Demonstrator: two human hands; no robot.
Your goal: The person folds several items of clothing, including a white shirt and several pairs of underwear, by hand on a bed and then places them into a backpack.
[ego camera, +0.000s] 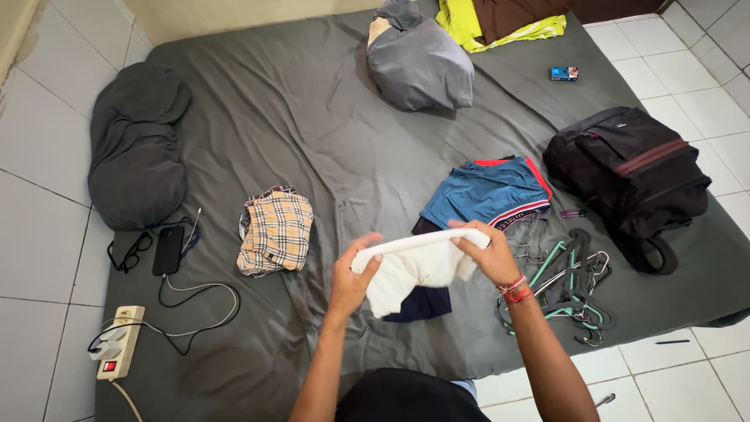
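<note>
A: Our left hand (353,273) and right hand (486,252) each have their fingers closed on one end of a white garment (414,270), held above the grey mattress (312,133).

B: It looks soft and half folded, with something dark hanging beneath it.

A: We count one black backpack (629,172), shut, so we cannot tell its contents; one plaid garment (275,232); one pile of hangers (566,285).

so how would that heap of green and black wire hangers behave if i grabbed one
The heap of green and black wire hangers looks interlocked, so lifting one would probably drag others. They seem thin and light, likely stiff but bendable. Hooks could snag the grey bedsheet.
</note>
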